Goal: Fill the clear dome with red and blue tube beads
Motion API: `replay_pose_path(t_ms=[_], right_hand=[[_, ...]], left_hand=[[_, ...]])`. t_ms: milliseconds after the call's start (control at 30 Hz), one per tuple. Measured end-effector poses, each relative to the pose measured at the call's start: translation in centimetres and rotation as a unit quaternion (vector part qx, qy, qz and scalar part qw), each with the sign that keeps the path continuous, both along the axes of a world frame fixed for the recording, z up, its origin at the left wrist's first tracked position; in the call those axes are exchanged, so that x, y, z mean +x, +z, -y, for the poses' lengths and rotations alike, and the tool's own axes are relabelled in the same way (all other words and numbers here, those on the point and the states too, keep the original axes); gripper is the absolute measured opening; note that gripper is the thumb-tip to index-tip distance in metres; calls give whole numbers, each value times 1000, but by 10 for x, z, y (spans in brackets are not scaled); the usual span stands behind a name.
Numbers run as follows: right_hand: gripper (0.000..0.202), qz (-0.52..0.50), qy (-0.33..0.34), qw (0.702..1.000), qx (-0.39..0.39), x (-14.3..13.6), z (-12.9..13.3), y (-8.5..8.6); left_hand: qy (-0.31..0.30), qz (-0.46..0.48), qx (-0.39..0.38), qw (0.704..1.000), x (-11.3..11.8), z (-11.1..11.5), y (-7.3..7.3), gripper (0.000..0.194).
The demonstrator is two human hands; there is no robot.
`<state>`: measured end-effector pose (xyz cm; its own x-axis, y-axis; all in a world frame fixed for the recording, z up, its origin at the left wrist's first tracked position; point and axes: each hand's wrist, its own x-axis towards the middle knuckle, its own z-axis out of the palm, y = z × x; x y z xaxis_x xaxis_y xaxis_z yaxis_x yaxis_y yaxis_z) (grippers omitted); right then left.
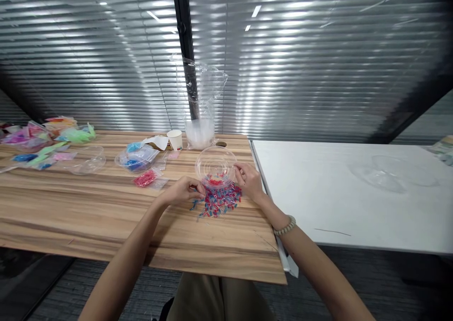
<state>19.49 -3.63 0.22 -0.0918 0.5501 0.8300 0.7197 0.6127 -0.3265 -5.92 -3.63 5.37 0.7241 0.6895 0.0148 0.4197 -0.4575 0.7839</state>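
Note:
A clear round plastic bowl [216, 163] is tilted over a pile of small red, blue and pale tube-like pieces [221, 201] on the wooden table. Some red pieces show through its lower part. My right hand [247, 180] grips the bowl's right rim between thumb and fingers. At the pile's left edge is my left hand [187, 190], its fingers curled and closed together; whatever they may hold is too small to make out.
Left of my hands lie a packet of red pieces [145, 177] and a clear bowl with blue packets [136, 160]. Behind stand a paper cup [174, 140] and a clear bag with white contents [200, 132]. A white table [336, 203] adjoins on the right.

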Motion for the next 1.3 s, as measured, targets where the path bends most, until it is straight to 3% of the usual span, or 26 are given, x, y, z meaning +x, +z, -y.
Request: replay_pose_path(t_ms=[533, 1300], right_hand=[[18, 8, -4, 1000, 3, 0, 1, 2], [19, 1, -4, 1000, -5, 1, 2, 2]], left_hand=[[26, 14, 2, 1000, -2, 0, -4, 16], [46, 31, 26, 998, -3, 0, 2, 15]])
